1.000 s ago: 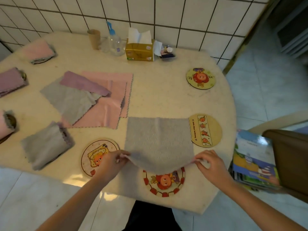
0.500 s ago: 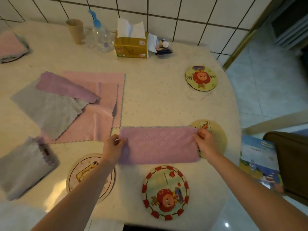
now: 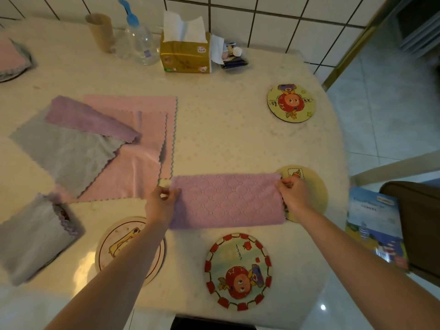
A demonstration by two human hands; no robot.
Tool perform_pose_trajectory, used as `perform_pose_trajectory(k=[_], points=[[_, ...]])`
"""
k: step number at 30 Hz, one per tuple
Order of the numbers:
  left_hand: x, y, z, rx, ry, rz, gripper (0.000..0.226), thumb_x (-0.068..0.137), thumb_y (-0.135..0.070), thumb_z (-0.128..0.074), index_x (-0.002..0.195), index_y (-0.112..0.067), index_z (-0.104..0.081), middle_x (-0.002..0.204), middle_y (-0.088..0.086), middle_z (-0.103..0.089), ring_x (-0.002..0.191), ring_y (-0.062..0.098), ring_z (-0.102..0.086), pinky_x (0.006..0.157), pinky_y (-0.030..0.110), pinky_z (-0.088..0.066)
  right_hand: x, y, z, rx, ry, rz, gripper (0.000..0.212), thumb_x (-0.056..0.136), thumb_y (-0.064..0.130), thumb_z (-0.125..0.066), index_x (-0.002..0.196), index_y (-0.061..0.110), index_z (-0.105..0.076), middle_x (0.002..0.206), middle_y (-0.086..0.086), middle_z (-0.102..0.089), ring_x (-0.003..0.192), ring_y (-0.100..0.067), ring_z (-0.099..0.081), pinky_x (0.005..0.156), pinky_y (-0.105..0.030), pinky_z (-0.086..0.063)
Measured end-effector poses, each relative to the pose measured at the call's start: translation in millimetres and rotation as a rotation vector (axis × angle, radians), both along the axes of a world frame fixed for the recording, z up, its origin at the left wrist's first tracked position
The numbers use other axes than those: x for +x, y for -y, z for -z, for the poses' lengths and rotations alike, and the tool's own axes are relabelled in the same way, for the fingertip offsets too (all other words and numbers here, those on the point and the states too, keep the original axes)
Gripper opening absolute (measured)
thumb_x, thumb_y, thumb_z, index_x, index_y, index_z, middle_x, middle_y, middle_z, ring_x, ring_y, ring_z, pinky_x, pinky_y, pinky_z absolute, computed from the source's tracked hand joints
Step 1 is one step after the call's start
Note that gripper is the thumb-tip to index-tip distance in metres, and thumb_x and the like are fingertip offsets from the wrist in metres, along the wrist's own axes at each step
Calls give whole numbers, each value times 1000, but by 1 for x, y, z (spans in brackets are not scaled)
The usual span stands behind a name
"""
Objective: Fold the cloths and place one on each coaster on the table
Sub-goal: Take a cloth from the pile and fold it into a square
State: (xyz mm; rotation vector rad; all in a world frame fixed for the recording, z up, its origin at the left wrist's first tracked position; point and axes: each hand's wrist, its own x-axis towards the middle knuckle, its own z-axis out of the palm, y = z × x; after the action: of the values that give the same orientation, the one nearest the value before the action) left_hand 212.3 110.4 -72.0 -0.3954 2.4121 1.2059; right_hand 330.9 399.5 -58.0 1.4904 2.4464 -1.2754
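A purple cloth (image 3: 227, 201), folded in half into a long strip, lies flat on the table (image 3: 226, 139). My left hand (image 3: 162, 203) pinches its far left corner and my right hand (image 3: 294, 195) pinches its far right corner. The strip's right end overlaps a yellow coaster (image 3: 312, 186). A red-rimmed coaster (image 3: 238, 271) sits bare just in front of the strip, a beige coaster (image 3: 123, 244) lies partly under my left forearm, and a cartoon coaster (image 3: 291, 102) is at the far right. A pile of unfolded pink, grey and purple cloths (image 3: 107, 144) lies to the left.
A folded grey cloth (image 3: 35, 236) rests at the near left and a folded pink one (image 3: 12, 58) at the far left. A paper cup (image 3: 100, 32), spray bottle (image 3: 140, 41) and tissue box (image 3: 185, 53) stand along the tiled wall. Books (image 3: 376, 225) lie on a chair at right.
The near edge of the cloth was lifted and carried over to the far edge, turning the grey face under and the purple face up. Both hands now rest at the far corners.
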Motion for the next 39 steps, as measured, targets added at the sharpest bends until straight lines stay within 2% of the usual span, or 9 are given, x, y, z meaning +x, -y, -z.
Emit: perform_pose_trajectory(k=[6, 8, 12, 14, 17, 24, 33, 37, 39], points=[[11, 2, -18, -36, 6, -75, 36, 89, -31, -63, 118, -13, -51, 101, 8, -61, 82, 23, -55, 54, 25, -38, 2, 4, -15, 45, -21, 2, 25, 90, 24, -59, 109, 9, -57, 108, -5, -64, 86, -13, -53, 74, -25, -38], [26, 8, -30, -107, -153, 11, 35, 91, -23, -59, 123, -15, -47, 103, 4, -60, 86, 22, -57, 58, 28, -44, 11, 12, -28, 223, -65, -159, 26, 91, 18, -56, 115, 9, -54, 118, -6, -58, 92, -10, -49, 78, -24, -40], [67, 10, -28, -160, -803, 751, 31, 86, -12, -55, 117, -13, -57, 114, 4, -59, 108, 21, -51, 87, 39, -49, 44, 46, -36, 458, -59, -838, 50, 90, 4, -49, 138, 14, -38, 146, -1, -34, 134, -15, -33, 111, -33, -31], [85, 4, -15, -179, -788, 1090, 44, 87, -18, -52, 131, -15, -52, 136, 2, -53, 129, 20, -43, 104, 40, -38, 61, 61, -26, 550, -15, -1156, 73, 82, -5, -52, 145, 17, -25, 154, -1, -24, 142, -20, -20, 115, -43, -24], [96, 5, 8, -365, -691, 1300, 67, 84, -21, -58, 146, -19, -32, 153, 0, -34, 143, 20, -25, 114, 38, -18, 76, 64, -7, 699, 84, -1381, 91, 69, -6, -58, 149, 12, -18, 156, -8, -19, 143, -25, -14, 113, -46, -13], [86, 34, 10, -425, -676, 1296, 76, 76, -6, -73, 143, -20, -41, 152, 2, -36, 140, 22, -31, 114, 36, -17, 100, 18, -1, 764, 168, -1418, 110, 53, -9, -72, 148, 17, -24, 152, -9, -29, 140, -31, -25, 109, -44, -29], [68, 65, 5, -424, -680, 1191, 71, 71, 3, -76, 136, -12, -51, 140, 4, -51, 126, 23, -51, 98, 37, -45, 86, 17, -5, 779, 136, -1459, 80, 63, 6, -76, 135, 16, -43, 134, -10, -50, 122, -31, -48, 101, -48, -42], [63, 62, 4, -443, -791, 1232, 48, 83, -4, -51, 130, -12, -56, 134, 5, -58, 120, 22, -57, 87, 35, -55, 80, 19, -6, 845, 70, -1503, 64, 64, 6, -70, 125, 12, -51, 119, -12, -56, 109, -31, -54, 95, -45, -47], [60, 62, 2, -442, -815, 1254, 52, 76, 3, -67, 126, -9, -60, 130, 7, -60, 117, 24, -59, 84, 36, -57, 79, 20, -8, 867, 45, -1523, 62, 63, 7, -72, 121, 10, -53, 114, -11, -57, 105, -29, -53, 93, -43, -48]])
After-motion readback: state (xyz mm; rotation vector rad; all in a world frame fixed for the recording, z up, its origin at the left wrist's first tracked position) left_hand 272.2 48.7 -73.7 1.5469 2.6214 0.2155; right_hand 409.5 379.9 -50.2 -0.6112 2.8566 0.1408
